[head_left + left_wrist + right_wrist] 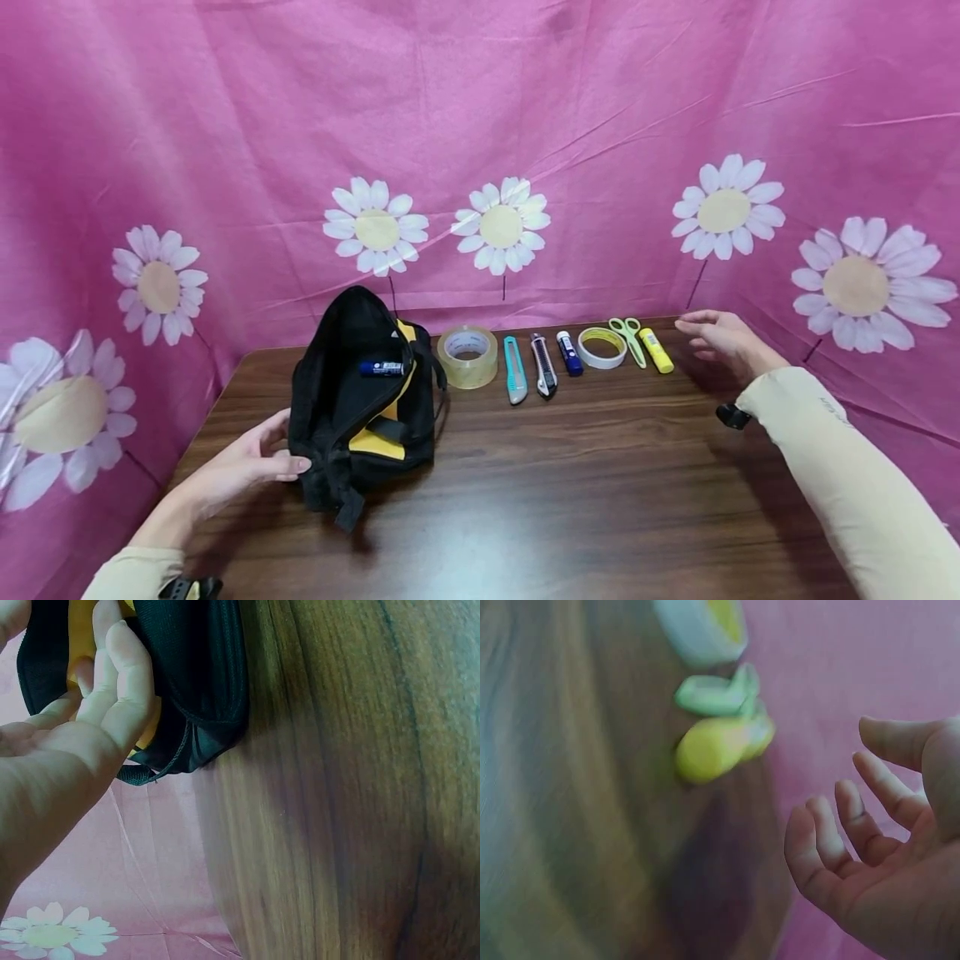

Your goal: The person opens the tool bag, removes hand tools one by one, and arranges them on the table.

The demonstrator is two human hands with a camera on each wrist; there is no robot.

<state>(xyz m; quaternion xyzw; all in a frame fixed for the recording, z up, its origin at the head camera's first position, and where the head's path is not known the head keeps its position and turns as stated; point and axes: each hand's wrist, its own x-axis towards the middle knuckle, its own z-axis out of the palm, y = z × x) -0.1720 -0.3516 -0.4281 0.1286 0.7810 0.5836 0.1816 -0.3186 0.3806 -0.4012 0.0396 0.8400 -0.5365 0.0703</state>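
A black and yellow bag [416, 392] stands unzipped on the left of the table, its opening showing a blue tube with a white label [381, 368] inside. My left hand [255, 458] grips the bag's near left side, thumb at the front edge; in the left wrist view its fingers [131, 679] lie along the bag's side. Beyond the right end of a row of stationery, my right hand [723, 337] is held with loosely bent fingers and nothing in it. Closest to it is a yellow tube [656, 351], beside light green scissors [636, 346].
Along the table's back edge, the row runs from a clear tape roll [483, 367] through a teal cutter [516, 375], a dark-and-silver cutter [543, 367] and a blue glue stick [569, 354] to a white tape roll [603, 361]. A pink flowered cloth [585, 108] hangs behind the wooden table [570, 483].
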